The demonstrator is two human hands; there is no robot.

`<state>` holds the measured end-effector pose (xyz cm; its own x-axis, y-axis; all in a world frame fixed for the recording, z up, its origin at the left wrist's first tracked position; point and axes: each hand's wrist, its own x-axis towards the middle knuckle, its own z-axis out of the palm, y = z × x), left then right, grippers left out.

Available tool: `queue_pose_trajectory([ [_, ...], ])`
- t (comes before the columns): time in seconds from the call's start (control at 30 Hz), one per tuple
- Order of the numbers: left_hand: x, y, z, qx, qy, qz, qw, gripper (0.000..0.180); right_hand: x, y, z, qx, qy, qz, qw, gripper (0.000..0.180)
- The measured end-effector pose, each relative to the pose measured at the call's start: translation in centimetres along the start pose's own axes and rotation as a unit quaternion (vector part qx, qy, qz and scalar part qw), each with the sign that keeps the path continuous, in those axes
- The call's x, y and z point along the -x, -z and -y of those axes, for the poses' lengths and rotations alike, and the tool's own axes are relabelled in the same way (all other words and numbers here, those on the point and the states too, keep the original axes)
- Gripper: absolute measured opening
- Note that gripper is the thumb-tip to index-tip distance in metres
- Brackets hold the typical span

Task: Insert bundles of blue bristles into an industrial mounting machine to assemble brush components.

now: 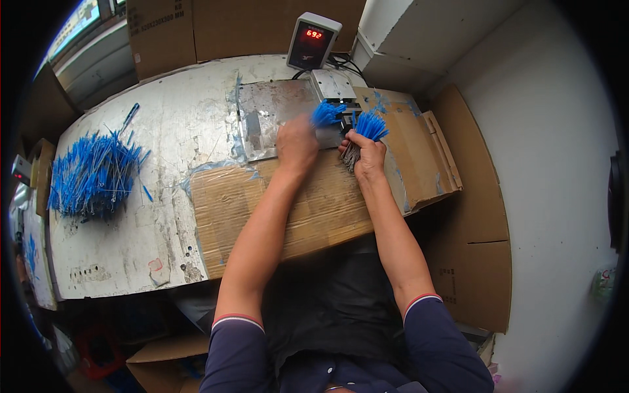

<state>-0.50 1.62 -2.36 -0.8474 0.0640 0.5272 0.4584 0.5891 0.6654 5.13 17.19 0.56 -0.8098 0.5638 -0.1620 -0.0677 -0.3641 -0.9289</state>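
Note:
My right hand [368,156] is closed around a bundle of thin grey wire-like pieces with blue ends [371,127]; the blue ends point up and away from me. To its left, my left hand [298,143] is smeared by motion over the metal plate [268,108]. A second bunch of blue-ended pieces [327,113] is right by the left fingers, and I cannot tell whether they grip it. Just beyond both hands stands a small metal device [332,86], partly hidden by the blue ends.
A large pile of the blue-ended pieces [98,173] lies on the worn white table [157,236] at the left. A digital counter with red digits [313,40] stands at the back. Cardboard [282,216] covers the near edge. A cardboard box [419,154] and white wall [550,196] bound the right.

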Motion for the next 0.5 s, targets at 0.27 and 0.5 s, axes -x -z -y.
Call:
queue_pose_trajectory([
  [0.27,0.0,0.0,-0.3,-0.005,-0.004,0.02,1.0,0.019,-0.3,1.3,-0.1,-0.011,-0.008,-0.002,1.0,0.011],
  [0.5,0.3,-0.5,0.1,-0.04,-0.03,0.014,0.999,0.017,0.9,0.7,0.3,-0.033,0.019,0.002,0.999,0.011],
])
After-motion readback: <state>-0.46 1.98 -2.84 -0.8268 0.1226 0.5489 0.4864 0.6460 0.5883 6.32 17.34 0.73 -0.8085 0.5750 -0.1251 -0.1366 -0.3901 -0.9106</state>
